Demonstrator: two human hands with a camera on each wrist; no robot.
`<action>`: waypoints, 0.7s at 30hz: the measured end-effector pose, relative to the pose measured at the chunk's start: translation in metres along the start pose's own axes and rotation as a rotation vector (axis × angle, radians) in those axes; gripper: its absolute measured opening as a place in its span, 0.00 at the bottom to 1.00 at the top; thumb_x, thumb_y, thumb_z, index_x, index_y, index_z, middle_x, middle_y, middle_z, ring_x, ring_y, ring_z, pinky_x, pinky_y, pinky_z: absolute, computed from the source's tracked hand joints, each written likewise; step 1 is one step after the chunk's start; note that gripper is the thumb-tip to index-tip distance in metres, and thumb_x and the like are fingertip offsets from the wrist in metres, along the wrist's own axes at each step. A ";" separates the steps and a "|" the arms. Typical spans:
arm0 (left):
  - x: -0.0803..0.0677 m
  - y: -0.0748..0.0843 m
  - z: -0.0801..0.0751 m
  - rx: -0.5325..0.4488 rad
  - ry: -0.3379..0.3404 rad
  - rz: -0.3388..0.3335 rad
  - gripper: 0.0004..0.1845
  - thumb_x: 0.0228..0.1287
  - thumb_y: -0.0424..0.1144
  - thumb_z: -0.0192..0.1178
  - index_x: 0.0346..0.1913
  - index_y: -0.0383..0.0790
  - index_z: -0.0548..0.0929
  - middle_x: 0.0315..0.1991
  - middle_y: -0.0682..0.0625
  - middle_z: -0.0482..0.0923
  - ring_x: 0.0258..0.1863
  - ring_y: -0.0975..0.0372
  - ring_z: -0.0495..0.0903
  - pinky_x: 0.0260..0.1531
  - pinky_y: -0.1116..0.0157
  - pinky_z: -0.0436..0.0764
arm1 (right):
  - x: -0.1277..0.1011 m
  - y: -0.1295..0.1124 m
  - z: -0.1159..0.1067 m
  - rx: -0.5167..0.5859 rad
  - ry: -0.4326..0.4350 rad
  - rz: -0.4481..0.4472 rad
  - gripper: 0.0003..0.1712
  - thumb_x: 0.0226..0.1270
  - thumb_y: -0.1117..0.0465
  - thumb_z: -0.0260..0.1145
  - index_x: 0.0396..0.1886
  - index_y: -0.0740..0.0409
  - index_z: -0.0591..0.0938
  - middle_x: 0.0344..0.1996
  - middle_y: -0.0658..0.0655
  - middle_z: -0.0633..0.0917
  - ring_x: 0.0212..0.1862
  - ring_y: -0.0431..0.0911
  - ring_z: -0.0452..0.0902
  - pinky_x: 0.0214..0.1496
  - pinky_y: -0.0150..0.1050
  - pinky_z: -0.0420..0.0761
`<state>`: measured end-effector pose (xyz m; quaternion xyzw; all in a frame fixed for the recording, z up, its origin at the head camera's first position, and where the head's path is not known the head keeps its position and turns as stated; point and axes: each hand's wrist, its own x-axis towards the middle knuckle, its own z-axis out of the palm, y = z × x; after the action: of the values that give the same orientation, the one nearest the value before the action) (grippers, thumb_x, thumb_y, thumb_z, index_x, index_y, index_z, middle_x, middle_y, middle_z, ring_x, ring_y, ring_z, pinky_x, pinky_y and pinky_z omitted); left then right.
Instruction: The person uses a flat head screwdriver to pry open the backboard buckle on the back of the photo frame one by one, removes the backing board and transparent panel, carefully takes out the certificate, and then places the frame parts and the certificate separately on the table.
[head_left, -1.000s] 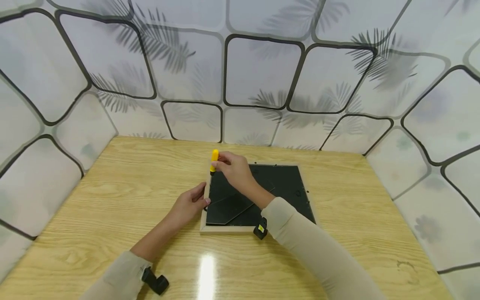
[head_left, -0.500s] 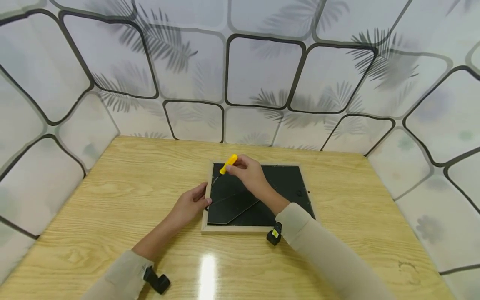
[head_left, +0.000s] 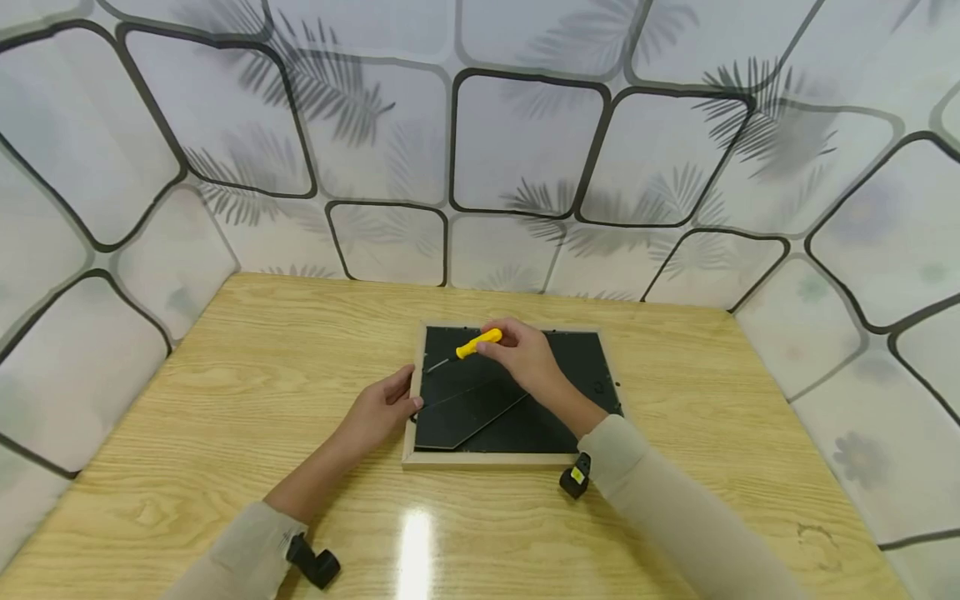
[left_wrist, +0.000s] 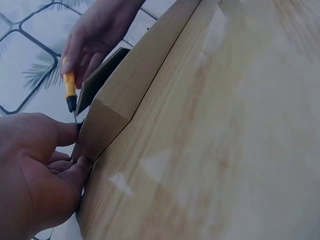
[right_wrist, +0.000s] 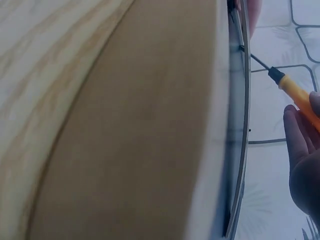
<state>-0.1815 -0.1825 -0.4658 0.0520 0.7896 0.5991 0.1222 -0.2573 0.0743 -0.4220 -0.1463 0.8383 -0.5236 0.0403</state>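
- Head view: a picture frame (head_left: 517,392) lies face down on the wooden table (head_left: 225,400), nearer the far edge than the near one, its black backing board up and its pale wood border showing along the left and near sides.
- The right hand (head_left: 525,354) is over the far part of the backing, fingers curled round the yellow handle of a small screwdriver (head_left: 467,348), so this hand is clamped on the tool.
- The screwdriver's long axis runs nearly flat across the frame, handle toward the right hand and thin metal tip pointing left and a little toward the person, at the frame's far-left corner region, just inside the left border.
- The left hand (head_left: 382,408) rests against the outside of the frame's left border, about midway along it; the thumb lies on the border and the fingers are loosely bent against the edge, steadying rather than gripping.
- Left wrist view: the left hand (left_wrist: 35,170) touches the frame's corner edge, and the screwdriver (left_wrist: 70,90) stands just beyond it, tip downward toward the frame's inside edge.
- Right wrist view: the screwdriver (right_wrist: 290,90) tip sits close to the frame's rim; whether it touches a tab there I cannot tell.
- Of the two hands, the right is nearer the tool's working point; the left is just beside it, along the same border.
- A folding stand flap on the backing lies raised slightly, between the two hands.
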 end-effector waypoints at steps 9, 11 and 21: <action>-0.001 0.001 0.000 0.003 -0.005 -0.006 0.36 0.76 0.36 0.56 0.80 0.35 0.52 0.80 0.41 0.51 0.79 0.51 0.55 0.72 0.59 0.66 | -0.017 0.002 -0.009 -0.347 -0.079 -0.082 0.16 0.67 0.57 0.71 0.53 0.54 0.87 0.48 0.52 0.87 0.41 0.43 0.82 0.41 0.36 0.86; -0.002 0.001 0.000 0.007 -0.003 -0.011 0.36 0.76 0.36 0.56 0.80 0.35 0.52 0.80 0.41 0.51 0.79 0.51 0.55 0.72 0.59 0.66 | -0.021 0.000 -0.009 -0.439 -0.105 -0.104 0.16 0.68 0.58 0.71 0.54 0.53 0.87 0.48 0.52 0.87 0.42 0.43 0.82 0.42 0.36 0.85; -0.002 0.004 0.000 -0.008 -0.007 -0.011 0.36 0.76 0.36 0.56 0.80 0.34 0.52 0.80 0.41 0.51 0.79 0.51 0.55 0.72 0.61 0.66 | -0.033 -0.009 -0.004 -0.806 -0.108 -0.173 0.15 0.64 0.58 0.73 0.50 0.52 0.90 0.46 0.52 0.89 0.45 0.47 0.85 0.45 0.42 0.87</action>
<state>-0.1802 -0.1820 -0.4619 0.0492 0.7871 0.6012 0.1288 -0.2254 0.0837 -0.4155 -0.2477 0.9575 -0.1467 -0.0204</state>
